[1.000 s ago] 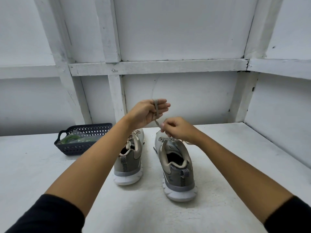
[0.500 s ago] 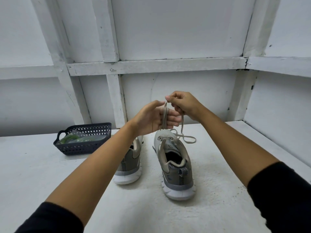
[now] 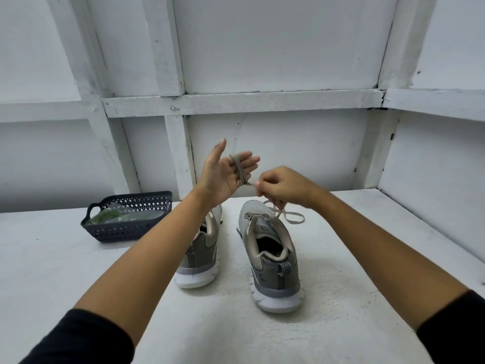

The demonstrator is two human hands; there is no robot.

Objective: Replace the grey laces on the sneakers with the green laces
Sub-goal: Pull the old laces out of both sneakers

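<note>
Two grey sneakers stand heel-toward-me on the white table: the left sneaker point(image 3: 202, 248), partly behind my left forearm, and the right sneaker point(image 3: 270, 256). A grey lace point(image 3: 240, 170) is wound around the straight fingers of my left hand point(image 3: 223, 177), held up above the shoes with the thumb raised. My right hand point(image 3: 278, 186) pinches the lace just right of those fingers. The rest of the lace trails down to a loop on the table beside the right sneaker's toe point(image 3: 291, 215). Green laces point(image 3: 107, 215) lie in a dark basket.
The dark perforated basket point(image 3: 126, 227) sits at the table's back left. White panelled walls point(image 3: 262, 143) close the table at the back and the right.
My right hand has come down from above my left fingers to beside them, carrying the lace around. My left thumb has lifted and the fingers have straightened.
</note>
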